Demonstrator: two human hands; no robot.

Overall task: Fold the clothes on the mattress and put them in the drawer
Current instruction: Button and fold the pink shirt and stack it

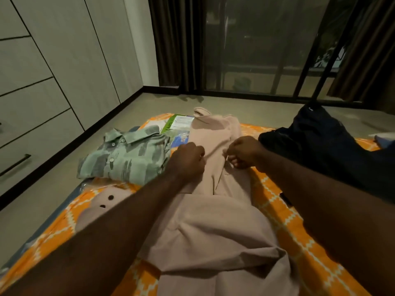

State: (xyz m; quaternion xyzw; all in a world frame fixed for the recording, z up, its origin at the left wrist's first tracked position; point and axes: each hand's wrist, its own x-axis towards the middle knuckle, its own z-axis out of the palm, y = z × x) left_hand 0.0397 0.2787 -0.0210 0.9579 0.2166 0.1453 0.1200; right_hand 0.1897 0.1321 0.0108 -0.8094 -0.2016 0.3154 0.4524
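Observation:
A pale pink shirt (215,212) lies lengthwise down the middle of the orange patterned mattress (284,210), collar at the far end. My left hand (188,159) grips the shirt's fabric on its left side with curled fingers. My right hand (243,152) pinches the fabric near the button placket, a hand's width away. A folded green patterned shirt (126,157) sits at the mattress's far left. A dark navy garment (320,142) lies crumpled at the far right.
A wardrobe with drawers (32,116) runs along the left wall, its lowest drawer handle (15,165) visible. A plastic package (177,127) lies beyond the green shirt. Bare floor (42,210) separates mattress and wardrobe. Curtains and a glass door stand ahead.

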